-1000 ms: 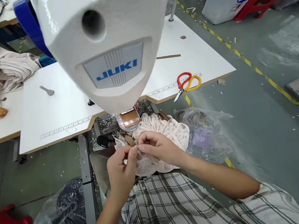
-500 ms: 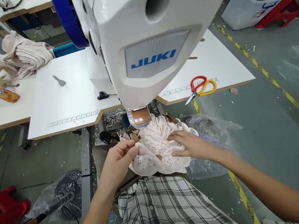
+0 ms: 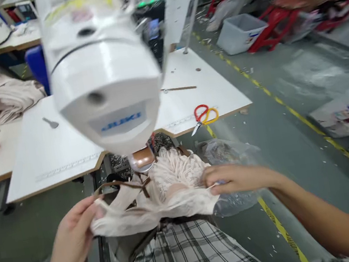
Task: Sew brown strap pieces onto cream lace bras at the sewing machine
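Note:
A cream bra (image 3: 179, 207) with brown straps is stretched sideways across my lap, a little blurred by motion. At its left end my left hand (image 3: 74, 229) is closed, pinching the fabric edge beside a brown strap (image 3: 117, 184). The right end is pinched in my right hand (image 3: 230, 178), whose fingers are curled and slightly smeared. Just behind lies a gathered heap of cream lace (image 3: 176, 165), which hides part of what is under it. The white sewing machine head (image 3: 105, 84) stands above and beyond the bra, its needle area apart from the fabric.
Red-and-yellow-handled scissors (image 3: 204, 116) lie at the front edge of the white table (image 3: 50, 154). A small grey tool (image 3: 50, 122) and folded beige fabric (image 3: 5, 97) are at the left. A clear plastic bag (image 3: 230, 153) sits right of my lap; a bin (image 3: 241, 35) stands on the floor beyond.
My left hand has moved left and toward me, drawing the bra out wide from the lace heap. My right hand has closed on its other end. The head view has shifted right.

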Tool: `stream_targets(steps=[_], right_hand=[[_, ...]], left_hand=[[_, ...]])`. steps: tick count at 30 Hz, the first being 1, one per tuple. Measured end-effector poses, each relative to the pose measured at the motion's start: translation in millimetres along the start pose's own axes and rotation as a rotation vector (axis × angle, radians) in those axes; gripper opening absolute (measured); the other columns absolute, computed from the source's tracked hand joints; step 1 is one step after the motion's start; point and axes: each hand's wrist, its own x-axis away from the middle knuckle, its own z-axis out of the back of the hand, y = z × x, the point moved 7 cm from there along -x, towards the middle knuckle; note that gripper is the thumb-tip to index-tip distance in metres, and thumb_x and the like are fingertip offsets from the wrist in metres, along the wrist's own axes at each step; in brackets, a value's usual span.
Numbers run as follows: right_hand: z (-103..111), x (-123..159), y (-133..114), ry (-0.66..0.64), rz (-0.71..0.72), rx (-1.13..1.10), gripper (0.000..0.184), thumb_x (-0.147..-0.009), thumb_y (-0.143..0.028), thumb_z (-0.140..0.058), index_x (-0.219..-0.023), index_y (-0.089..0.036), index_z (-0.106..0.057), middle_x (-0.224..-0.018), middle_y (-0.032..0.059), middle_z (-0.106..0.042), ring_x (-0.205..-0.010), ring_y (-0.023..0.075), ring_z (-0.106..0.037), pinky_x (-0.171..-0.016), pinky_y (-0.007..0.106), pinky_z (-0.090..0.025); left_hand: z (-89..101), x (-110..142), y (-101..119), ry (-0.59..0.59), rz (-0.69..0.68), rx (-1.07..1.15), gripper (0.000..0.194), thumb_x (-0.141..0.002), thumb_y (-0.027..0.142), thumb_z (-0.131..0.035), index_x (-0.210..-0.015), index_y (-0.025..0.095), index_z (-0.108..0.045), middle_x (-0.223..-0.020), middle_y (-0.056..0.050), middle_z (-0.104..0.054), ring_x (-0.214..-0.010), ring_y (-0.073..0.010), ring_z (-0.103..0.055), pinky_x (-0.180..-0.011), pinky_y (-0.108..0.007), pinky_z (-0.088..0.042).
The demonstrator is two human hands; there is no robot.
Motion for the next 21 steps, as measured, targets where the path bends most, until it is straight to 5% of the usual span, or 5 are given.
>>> stream_targets(steps=[4, 7, 12, 16, 21], right_hand=[[0, -24, -56, 0.135, 0.152, -0.032, 0.024, -0.095, -0.038, -0.05, -0.097, -0.019, -0.064, -0.09, 0.0041, -0.065, -0.081, 0.0137, -0.059, -0.073, 0.025, -0.046], [-12, -53, -85, 0.178, 0.229, -0.147, 0.021, -0.093, -0.039, -0.055, -0.088, -0.019, -0.062, -0.074, -0.0019, -0.059, -0.066, 0.009, -0.053, -0.06, 0.019, -0.041], [-9, -87, -79, 0.085, 0.236, -0.382, 0.028, -0.094, -0.044, -0.051, -0.089, -0.018, -0.06, -0.076, -0.0018, -0.063, -0.065, 0.0082, -0.058, -0.061, 0.019, -0.046], [92, -92, 7, 0.51, -0.079, -0.069, 0.031, -0.096, -0.043, -0.045, -0.094, -0.017, -0.061, -0.086, 0.0024, -0.069, -0.074, 0.0131, -0.064, -0.067, 0.026, -0.051], [243, -125, 74, 0.957, -0.339, 0.341, 0.033, -0.095, -0.027, -0.045, -0.12, -0.008, -0.056, -0.124, 0.0188, -0.057, -0.117, 0.0254, -0.05, -0.101, 0.041, -0.039]], left_hand=[[31.1, -22, 6, 0.132, -0.044, -0.478, 0.054, -0.065, 0.05, -0.076, -0.111, 0.022, -0.068, -0.101, -0.007, -0.073, -0.091, -0.0299, -0.065, -0.075, -0.039, -0.055], [-18.5, 9, 32, 0.296, -0.443, -0.792, 0.065, -0.073, 0.055, -0.066, -0.128, 0.022, -0.057, -0.135, -0.015, -0.056, -0.124, -0.0413, -0.049, -0.096, -0.054, -0.046], [-164.0, 54, -4, -0.509, -0.406, -0.478, 0.043, -0.087, 0.053, -0.055, -0.115, 0.023, -0.062, -0.105, -0.01, -0.068, -0.102, -0.0286, -0.063, -0.088, -0.038, -0.05], [-168.7, 32, -30, -0.458, -0.169, -0.436, 0.049, -0.091, 0.061, -0.043, -0.068, 0.02, -0.057, -0.057, 0.0, -0.052, -0.06, -0.0176, -0.054, -0.059, -0.028, -0.046], [-144.6, 8, -33, -0.248, -0.096, -0.323, 0.034, -0.092, 0.052, -0.05, -0.095, 0.023, -0.066, -0.095, -0.006, -0.068, -0.093, -0.0253, -0.066, -0.074, -0.035, -0.053]])
